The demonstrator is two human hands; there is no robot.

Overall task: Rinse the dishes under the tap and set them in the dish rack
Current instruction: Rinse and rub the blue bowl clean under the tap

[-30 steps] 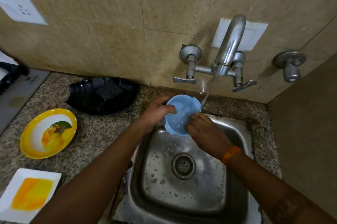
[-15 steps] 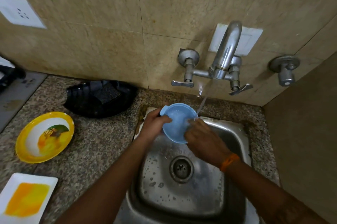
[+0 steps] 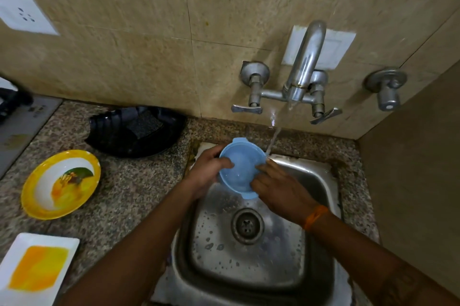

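Your left hand [image 3: 207, 171] gripped the blue bowl [image 3: 240, 167] under the tap [image 3: 302, 69] stream; your right hand [image 3: 278, 190] gripped its right edge.

Sink basin [image 3: 251, 263] open below hands: bare wet steel around drain [image 3: 247, 225], room to lower into. Upper basin taken by blue bowl [image 3: 241, 168], gripped between left hand [image 3: 207, 173] and right hand [image 3: 281, 192]. Overhead, tap spout [image 3: 305, 61] and 2 lever handles, left lever [image 3: 246, 108] and right lever [image 3: 324, 116], jut from wall; water stream [image 3: 273, 136] falls at bowl's right rim. Counter [image 3: 139, 181] left of sink: black tray [image 3: 134, 131], yellow plate [image 3: 59, 185], white square plate [image 3: 37, 268], speckled gaps between. Right: narrow counter strip, side wall [image 3: 413, 181] close.
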